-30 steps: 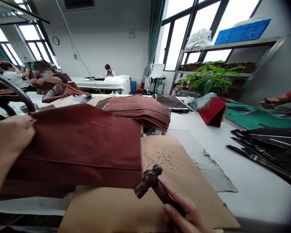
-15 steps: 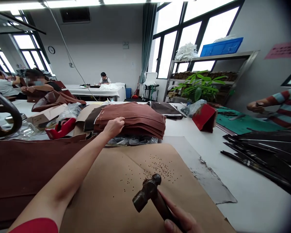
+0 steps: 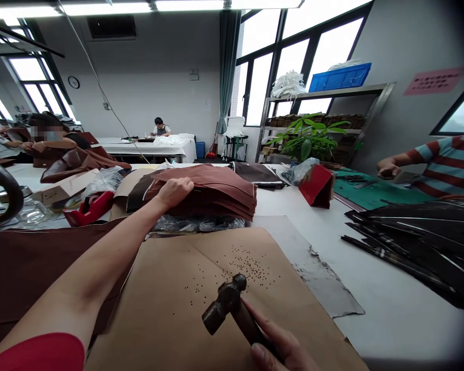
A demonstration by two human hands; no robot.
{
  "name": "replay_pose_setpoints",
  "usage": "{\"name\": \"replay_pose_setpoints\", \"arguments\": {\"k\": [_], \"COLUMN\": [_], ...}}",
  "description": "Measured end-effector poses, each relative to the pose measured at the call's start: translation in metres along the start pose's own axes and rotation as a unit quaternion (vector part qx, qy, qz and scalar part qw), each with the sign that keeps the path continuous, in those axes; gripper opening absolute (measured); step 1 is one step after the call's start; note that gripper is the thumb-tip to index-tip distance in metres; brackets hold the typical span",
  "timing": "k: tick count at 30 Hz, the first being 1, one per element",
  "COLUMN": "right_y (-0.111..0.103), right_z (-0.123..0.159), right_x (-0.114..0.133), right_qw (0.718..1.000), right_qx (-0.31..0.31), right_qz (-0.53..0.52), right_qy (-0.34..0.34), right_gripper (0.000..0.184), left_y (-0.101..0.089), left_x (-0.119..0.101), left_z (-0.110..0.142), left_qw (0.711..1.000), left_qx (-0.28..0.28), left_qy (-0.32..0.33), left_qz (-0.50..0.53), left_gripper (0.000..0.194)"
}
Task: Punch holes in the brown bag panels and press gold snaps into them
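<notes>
My left hand (image 3: 175, 191) reaches forward, closed on the front edge of a top piece in a stack of reddish-brown leather pieces (image 3: 224, 186). The piece lifts slightly there, with a dark gap under its edge. In my right hand (image 3: 280, 344) is a ball-peen hammer (image 3: 229, 300), gripped by its handle, its head over a brown board (image 3: 170, 288). Many small dark round bits (image 3: 251, 263) lie scattered on the board beyond the hammer head. A large dark-brown leather sheet (image 3: 34, 268) lies under my left forearm.
To the left stand a red tape dispenser (image 3: 90, 207) and a glass jar (image 3: 33, 210). A red triangular stand (image 3: 316, 186) and black strips (image 3: 417, 247) lie right, near a co-worker's striped sleeve (image 3: 444, 159). A torn grey sheet (image 3: 317, 278) borders the board.
My left hand has closed further over the leather edge, which is now drawn up a little. The view has shifted slightly right. My right hand still holds the hammer low.
</notes>
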State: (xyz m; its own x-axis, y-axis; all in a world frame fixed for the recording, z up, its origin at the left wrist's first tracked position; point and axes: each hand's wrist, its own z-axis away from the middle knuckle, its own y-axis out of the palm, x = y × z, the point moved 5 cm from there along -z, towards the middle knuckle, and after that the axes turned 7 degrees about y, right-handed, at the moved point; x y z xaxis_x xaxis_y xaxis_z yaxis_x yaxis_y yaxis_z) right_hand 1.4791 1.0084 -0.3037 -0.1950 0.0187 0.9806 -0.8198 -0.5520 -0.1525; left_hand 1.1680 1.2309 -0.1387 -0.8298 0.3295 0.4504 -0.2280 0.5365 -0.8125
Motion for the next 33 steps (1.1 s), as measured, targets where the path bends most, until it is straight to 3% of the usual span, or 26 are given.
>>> {"name": "replay_pose_setpoints", "arguments": {"k": [3, 6, 9, 11, 14, 17, 20, 21, 24, 26, 29, 33], "right_y": [0.007, 0.009, 0.007, 0.002, -0.010, -0.016, -0.010, -0.006, 0.004, 0.007, 0.008, 0.007], "right_z": [0.002, 0.007, 0.017, 0.029, 0.049, 0.052, 0.032, 0.024, 0.007, 0.002, 0.003, 0.005], "right_x": [-0.002, -0.004, -0.010, -0.012, 0.002, 0.027, 0.039, 0.037, 0.023, 0.014, 0.011, 0.013], "right_qw": [0.997, 0.991, 0.986, 0.978, 0.957, 0.955, 0.975, 0.981, 0.988, 0.988, 0.989, 0.991], "right_qx": [0.047, 0.032, 0.004, -0.022, -0.073, -0.111, -0.116, -0.108, -0.079, -0.073, -0.068, -0.059], "right_qz": [-0.042, -0.110, -0.164, -0.205, -0.256, -0.244, -0.174, -0.154, -0.132, -0.136, -0.129, -0.114], "right_qy": [0.035, 0.070, 0.036, -0.026, -0.111, -0.126, -0.069, -0.045, 0.006, 0.017, 0.019, 0.033], "right_gripper": [0.083, 0.082, 0.073, 0.064, 0.056, 0.061, 0.063, 0.064, 0.065, 0.065, 0.066, 0.067], "left_y": [-0.037, -0.086, -0.122, -0.129, -0.115, -0.096, -0.080, -0.074, -0.050, -0.037, -0.021, -0.008], "left_x": [0.006, -0.008, -0.052, -0.094, -0.150, -0.178, -0.177, -0.174, -0.170, -0.172, -0.177, -0.180], "left_z": [-0.010, 0.010, 0.072, 0.125, 0.192, 0.217, 0.205, 0.198, 0.180, 0.173, 0.169, 0.168], "left_qw": [0.999, 0.994, 0.992, 0.995, 0.995, 0.970, 0.913, 0.875, 0.725, 0.652, 0.603, 0.592], "left_qx": [-0.029, -0.077, -0.105, -0.093, 0.011, 0.081, 0.024, -0.002, -0.055, -0.068, -0.060, -0.046], "left_qy": [-0.031, -0.060, -0.055, -0.016, 0.015, -0.025, -0.092, -0.118, -0.180, -0.193, -0.206, -0.225], "left_qz": [-0.026, -0.048, -0.052, -0.021, 0.095, 0.227, 0.396, 0.469, 0.663, 0.730, 0.768, 0.773], "left_gripper": [0.029, 0.029, 0.029, 0.027, 0.016, 0.026, 0.035, 0.035, 0.036, 0.041, 0.043, 0.041]}}
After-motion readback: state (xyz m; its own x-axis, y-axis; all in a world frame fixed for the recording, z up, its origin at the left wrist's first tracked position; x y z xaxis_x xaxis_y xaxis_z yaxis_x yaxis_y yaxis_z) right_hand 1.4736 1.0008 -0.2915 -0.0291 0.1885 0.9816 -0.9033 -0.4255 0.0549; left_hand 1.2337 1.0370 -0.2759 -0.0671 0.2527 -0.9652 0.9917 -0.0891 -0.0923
